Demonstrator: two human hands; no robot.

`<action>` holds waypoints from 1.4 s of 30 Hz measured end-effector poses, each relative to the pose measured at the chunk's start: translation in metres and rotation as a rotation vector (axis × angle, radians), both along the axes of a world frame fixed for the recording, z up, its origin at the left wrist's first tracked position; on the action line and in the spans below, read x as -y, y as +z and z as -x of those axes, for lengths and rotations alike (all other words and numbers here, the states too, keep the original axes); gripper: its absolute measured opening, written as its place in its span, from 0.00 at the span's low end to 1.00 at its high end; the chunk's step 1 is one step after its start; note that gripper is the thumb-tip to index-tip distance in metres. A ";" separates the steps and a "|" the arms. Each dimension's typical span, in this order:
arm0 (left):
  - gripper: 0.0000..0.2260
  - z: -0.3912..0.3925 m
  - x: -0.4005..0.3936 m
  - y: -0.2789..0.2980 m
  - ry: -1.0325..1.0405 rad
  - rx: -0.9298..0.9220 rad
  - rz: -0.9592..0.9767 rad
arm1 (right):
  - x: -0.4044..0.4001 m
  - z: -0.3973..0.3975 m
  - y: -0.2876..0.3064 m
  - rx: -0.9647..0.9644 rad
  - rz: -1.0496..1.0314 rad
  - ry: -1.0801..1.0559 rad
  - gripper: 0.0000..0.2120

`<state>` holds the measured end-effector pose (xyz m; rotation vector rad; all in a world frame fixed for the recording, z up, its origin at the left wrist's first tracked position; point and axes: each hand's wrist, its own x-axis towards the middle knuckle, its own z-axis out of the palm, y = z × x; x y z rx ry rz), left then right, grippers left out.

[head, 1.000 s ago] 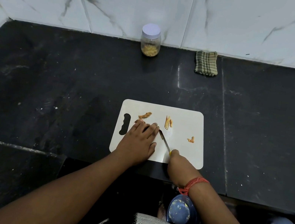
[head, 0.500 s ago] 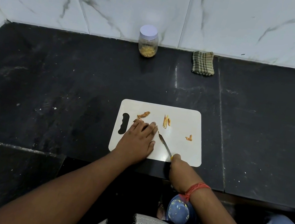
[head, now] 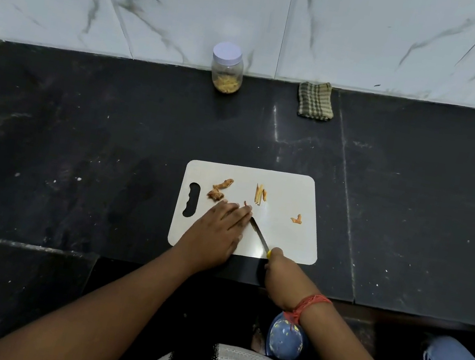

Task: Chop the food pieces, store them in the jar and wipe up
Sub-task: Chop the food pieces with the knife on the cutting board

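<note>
On board (head: 282, 244): R grip (head: 278, 273) clamps knife (head: 259, 233).

Brightness: moderate, even; marble wall (head: 380, 31) bright, black table (head: 80, 137) dark
Light source: overhead, soft; exact spot can't tell
Glare: pale streak on table behind cutting board (head: 290, 195); faint sheen on board near knife (head: 259, 234)
Shadows: soft, short, under the hands and behind jar (head: 227, 68)
Blur: slight softness on wall veins, top left; centre sharp
Distortion: wide-angle bowing, wall line and tile seams curve at edges
Bottom edge: dim, low detail
</note>
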<state>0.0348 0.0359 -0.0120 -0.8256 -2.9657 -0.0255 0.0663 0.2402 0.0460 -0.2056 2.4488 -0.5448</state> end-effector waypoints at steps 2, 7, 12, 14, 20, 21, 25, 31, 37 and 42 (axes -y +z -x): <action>0.24 0.003 0.002 0.002 -0.008 0.009 -0.029 | 0.001 0.000 0.000 -0.018 -0.009 0.010 0.05; 0.24 0.007 0.006 0.005 -0.016 0.015 -0.034 | -0.001 0.001 0.000 -0.039 -0.031 0.032 0.05; 0.23 0.008 0.003 0.007 -0.023 -0.017 -0.024 | -0.004 -0.005 -0.003 -0.052 -0.051 0.051 0.06; 0.23 0.007 0.003 0.007 -0.022 -0.022 -0.015 | -0.006 -0.011 -0.005 -0.048 -0.050 0.042 0.06; 0.23 0.002 -0.002 0.004 0.043 0.019 -0.050 | -0.009 -0.011 -0.003 0.006 0.012 0.001 0.06; 0.24 0.001 -0.003 0.004 0.058 0.021 -0.053 | -0.008 -0.011 -0.002 0.013 0.047 -0.018 0.06; 0.26 -0.001 -0.003 0.007 0.206 0.008 -0.105 | 0.000 -0.006 0.004 0.068 0.223 -0.189 0.06; 0.23 -0.009 -0.003 0.003 0.033 -0.033 -0.092 | 0.005 0.001 0.001 0.075 0.178 -0.197 0.06; 0.22 -0.007 -0.008 -0.003 0.003 -0.002 -0.102 | 0.011 0.001 -0.004 0.004 0.043 -0.096 0.05; 0.22 -0.008 -0.006 -0.004 0.001 -0.022 -0.097 | 0.012 0.002 -0.003 0.007 0.031 -0.086 0.06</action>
